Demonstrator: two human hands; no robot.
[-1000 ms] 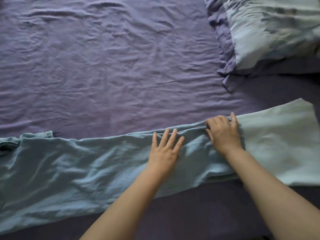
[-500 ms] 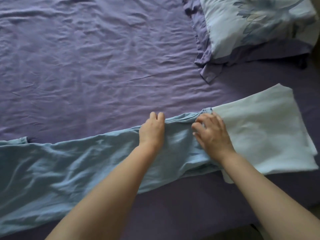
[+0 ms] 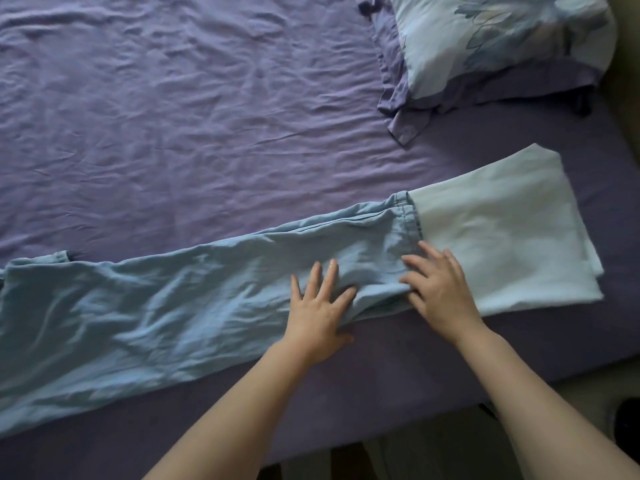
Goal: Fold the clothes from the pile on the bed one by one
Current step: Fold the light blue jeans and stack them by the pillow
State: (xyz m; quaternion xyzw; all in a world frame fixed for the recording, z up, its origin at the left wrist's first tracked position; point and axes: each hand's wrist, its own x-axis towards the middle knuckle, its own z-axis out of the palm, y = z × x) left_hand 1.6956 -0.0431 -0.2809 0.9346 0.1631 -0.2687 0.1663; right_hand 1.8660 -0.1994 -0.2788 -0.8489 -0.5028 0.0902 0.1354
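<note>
From the head camera, blue pants lay long across the purple bed, one end resting on a folded pale cloth. A second ago both hands were up at the far edge. Now the left hand and right hand had slid nearer, fingers flat, pressing the pants smooth. I think folding comes next. A pillow sat behind.

1 head-worn view, looking forward and down, close over near bed edge; wide angle.
</note>
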